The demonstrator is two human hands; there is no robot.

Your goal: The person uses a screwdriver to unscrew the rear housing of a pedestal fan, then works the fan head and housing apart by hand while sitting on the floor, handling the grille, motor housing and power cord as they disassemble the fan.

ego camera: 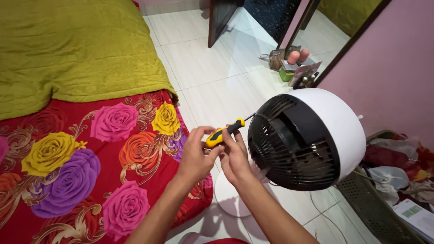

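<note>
A yellow and black screwdriver (224, 132) is held between both hands, its shaft pointing up and right at the fan's rear grille. My left hand (195, 156) pinches the butt end of the handle. My right hand (234, 156) grips the handle from below, close to the grille. The round white fan (334, 122) with a black rear grille (289, 144) stands on a white round base (228, 194) on the tiled floor, tilted with its back toward me.
A mattress with a red floral sheet (90, 158) and an olive blanket (68, 49) lies to the left. A basket (375, 203) of clutter stands at the right against a pink wall. Small items (291, 65) sit on the floor by a dark door (221, 18).
</note>
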